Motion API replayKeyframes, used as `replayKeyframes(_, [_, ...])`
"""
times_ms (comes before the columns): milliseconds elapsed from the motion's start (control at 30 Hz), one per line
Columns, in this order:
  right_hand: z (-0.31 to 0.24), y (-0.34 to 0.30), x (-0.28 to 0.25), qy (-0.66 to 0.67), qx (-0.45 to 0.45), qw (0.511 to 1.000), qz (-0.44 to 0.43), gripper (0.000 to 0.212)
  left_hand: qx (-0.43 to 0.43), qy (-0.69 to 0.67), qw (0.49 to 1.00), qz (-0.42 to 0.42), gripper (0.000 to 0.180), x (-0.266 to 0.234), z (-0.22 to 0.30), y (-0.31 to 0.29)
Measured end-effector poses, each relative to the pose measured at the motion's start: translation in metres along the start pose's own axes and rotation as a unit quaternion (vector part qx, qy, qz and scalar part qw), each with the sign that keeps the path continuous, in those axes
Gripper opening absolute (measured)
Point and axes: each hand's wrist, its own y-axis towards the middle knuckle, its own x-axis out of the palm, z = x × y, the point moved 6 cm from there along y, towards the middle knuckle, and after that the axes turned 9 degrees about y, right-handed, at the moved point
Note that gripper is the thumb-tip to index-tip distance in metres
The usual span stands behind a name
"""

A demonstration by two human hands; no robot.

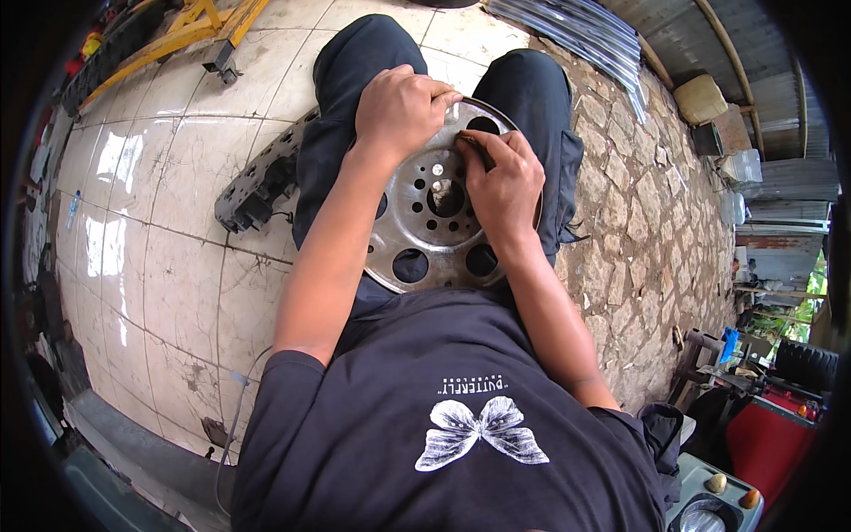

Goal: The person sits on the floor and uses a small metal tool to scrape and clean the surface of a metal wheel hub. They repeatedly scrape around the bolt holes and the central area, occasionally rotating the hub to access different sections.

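Observation:
A round grey metal flywheel plate [417,257] lies in my lap across both thighs. It has a large centre hole, a ring of small bolt holes and bigger round holes farther out. My left hand [399,113] is closed at the plate's far left rim, its thumb side lying along the far edge. Over the right part of the plate, my right hand [505,182] is bent with thumb and forefinger pinched near a large far hole. Whatever sits between those fingertips is too small or hidden to make out.
A dark metal part with holes [257,182] stands on the tiles beside my left leg. Yellow metal framework [182,40] is at the far left. Stone paving [625,204] and corrugated sheets [576,35] lie to the right. A red machine [767,434] stands near right.

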Motion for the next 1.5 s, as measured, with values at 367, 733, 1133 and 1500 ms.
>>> replayKeyframes(367, [0.000, 0.004, 0.006, -0.011, -0.035, 0.999, -0.012, 0.011, -0.001, 0.019, 1.000, -0.002, 0.018, -0.004, 0.002, -0.003])
replayKeyframes(733, [0.001, 0.006, 0.001, -0.024, -0.029, 0.999, -0.034, 0.009, -0.006, 0.021, 1.000, -0.008, 0.018, -0.002, 0.001, -0.004])
replayKeyframes(1133, [-0.005, -0.022, -0.011, 0.006, -0.033, 0.998, -0.062, 0.017, 0.009, 0.020, 1.000, 0.000, 0.017, -0.007, 0.006, 0.000])
replayKeyframes(1500, [0.010, -0.037, -0.059, 0.103, 0.012, 0.994, 0.013, 0.027, 0.002, 0.013, 1.000, -0.007, 0.019, -0.013, 0.007, -0.001])
